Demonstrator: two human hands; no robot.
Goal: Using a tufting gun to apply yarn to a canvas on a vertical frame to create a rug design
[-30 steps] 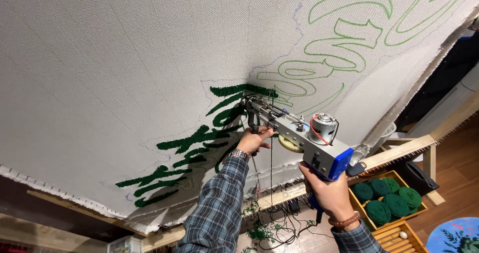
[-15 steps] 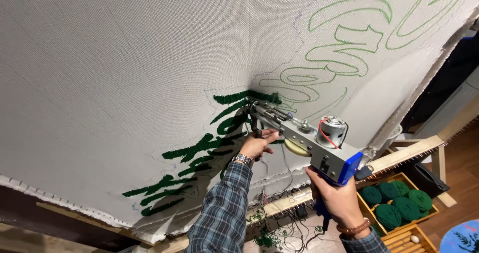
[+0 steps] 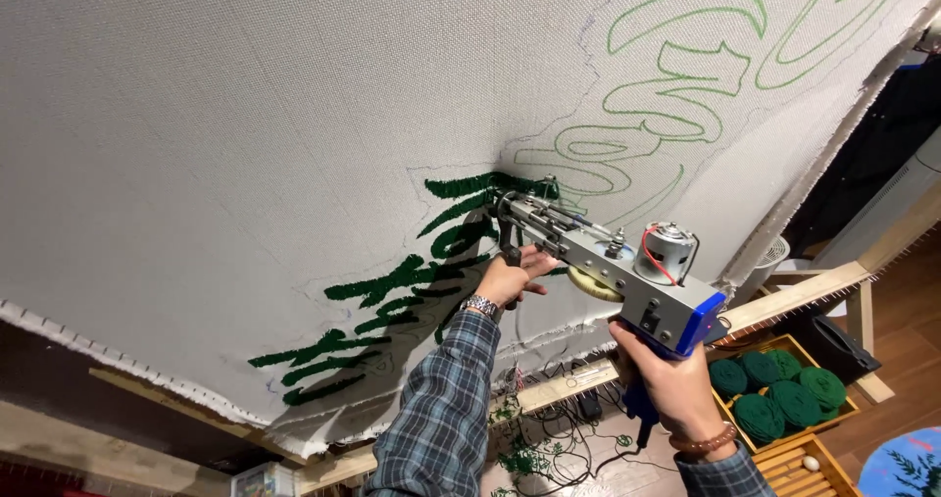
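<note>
A grey tufting gun (image 3: 608, 262) with a blue rear and a small silver motor presses its needle tip into a white cloth (image 3: 245, 134) stretched on a wooden frame. My left hand (image 3: 510, 276) grips the gun's black front handle below the barrel. My right hand (image 3: 667, 384) holds the rear blue handle. Dark green tufted strokes (image 3: 392, 286) run across the cloth left of the gun's tip. Light green outlines (image 3: 686, 66) are drawn on the cloth above right.
A wooden crate (image 3: 784, 399) with several dark green yarn balls stands on the floor at lower right. The wooden frame bar (image 3: 804, 296) runs behind the gun. Cables and green yarn (image 3: 539, 448) lie on the floor below. A round patterned rug piece (image 3: 907, 468) shows at the corner.
The view has shifted a little; the gun and both hands sit slightly lower and to the right in the picture, still pressed to the cloth at the top green stroke.
</note>
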